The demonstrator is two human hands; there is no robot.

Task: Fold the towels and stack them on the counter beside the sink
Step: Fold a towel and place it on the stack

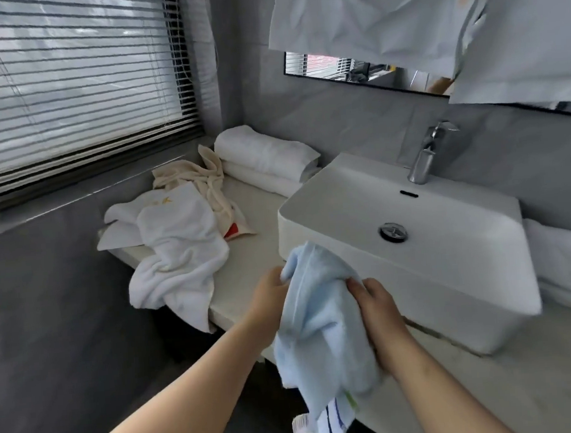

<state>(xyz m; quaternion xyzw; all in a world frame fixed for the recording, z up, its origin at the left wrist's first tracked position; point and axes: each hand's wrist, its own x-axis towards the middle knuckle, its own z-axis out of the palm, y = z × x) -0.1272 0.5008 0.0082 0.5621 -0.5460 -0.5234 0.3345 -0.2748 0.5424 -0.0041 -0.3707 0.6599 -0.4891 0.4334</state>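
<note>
Two hands, one towel in work. Left hand [273, 294] grips the upper left edge of the light blue towel [324, 333], fingers curled into the cloth; right hand [375, 306] clutches its right side, fingers also curled into it. The towel is held bunched and unfolded in the air, in front of the near left corner of the white sink basin [417, 257], with care labels [302, 427] dangling at its lower end.

On the counter [256, 252] left of the basin:
- one crumpled white towel [180, 245], draped over the front edge;
- one crumpled cream towel [192, 177], behind it;
- folded white towels [265, 156], stacked against the wall.

Further folded white towels [568, 262] lie right of the basin. Chrome faucet [426, 157] stands at the basin's rear; slatted window blind [61, 80] is at left.
</note>
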